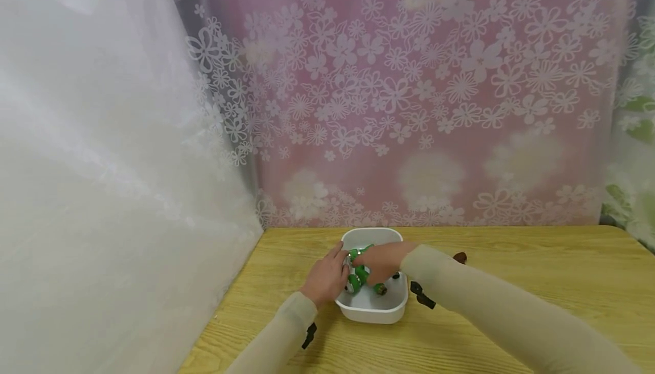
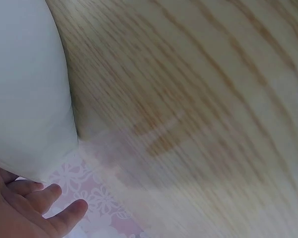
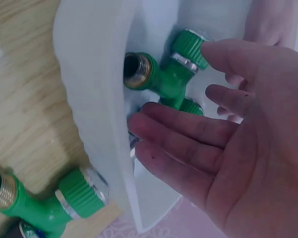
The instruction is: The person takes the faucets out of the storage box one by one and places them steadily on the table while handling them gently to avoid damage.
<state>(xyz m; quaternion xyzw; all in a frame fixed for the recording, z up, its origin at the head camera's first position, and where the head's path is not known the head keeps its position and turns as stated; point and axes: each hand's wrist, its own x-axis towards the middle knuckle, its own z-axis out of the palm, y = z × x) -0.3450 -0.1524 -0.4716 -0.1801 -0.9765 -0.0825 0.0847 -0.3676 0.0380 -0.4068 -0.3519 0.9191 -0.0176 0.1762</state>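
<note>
A person's right hand (image 1: 381,260) reaches into a white bin (image 1: 372,314) near the far edge of the desk (image 1: 563,260), closer to the far left corner than the far right, as I watch from my remote post. Its grip stands loosely spread, with no object visibly held; whether the thumb touches anything I cannot tell. On the bin's floor, just below that hand on its near side, lies a branched green fitting (image 3: 166,82), its long axis roughly parallel to the desk's far edge: brass mouth toward the right edge, ribbed cap toward the left. I judge the right hand nearer the mouth, the left hand (image 1: 326,277) nearer the cap. The left hand's fingers extend slackly over the bin's left rim, no hold showing. Another fitting (image 3: 44,203) lies outside, right of the bin.
</note>
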